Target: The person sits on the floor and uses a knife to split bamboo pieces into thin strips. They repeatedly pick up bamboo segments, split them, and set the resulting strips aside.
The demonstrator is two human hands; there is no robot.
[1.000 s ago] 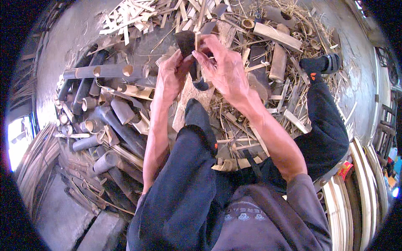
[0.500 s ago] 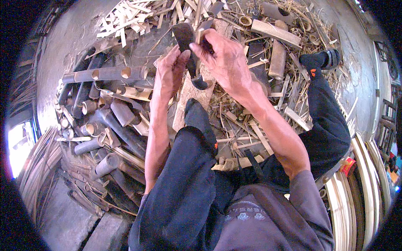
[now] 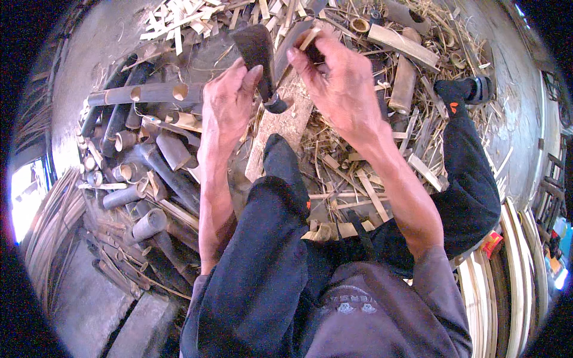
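Note:
A broad-bladed dark knife [image 3: 255, 56], with a dark rounded lower end, stands above a worn wooden board [image 3: 283, 128]. My left hand [image 3: 227, 104] is closed at its near left side, thumb against the blade; its curled fingers are mostly hidden. To the right of the blade, my right hand [image 3: 346, 83] is closed with fingers bent round a short bamboo piece [image 3: 309, 39]. Only the pale end of that piece shows. Beside it, a greyish flat piece [image 3: 290, 48] lies behind the fingertips, blurred. My socked foot [image 3: 280, 156] presses on the board's near part.
Dark bamboo tubes [image 3: 173, 179] are heaped at the left, with a notched tube [image 3: 146, 94] across them. Pale split sticks [image 3: 185, 18] lie at the far side. Shavings, offcuts and a squared wood block [image 3: 403, 48] cover the right. Long pale strips [image 3: 477, 286] stand near right.
My left hand has shifted left and nearer, and the knife has moved left with it. The right hand has drawn away to the right with the bamboo piece, widening the space between hands.

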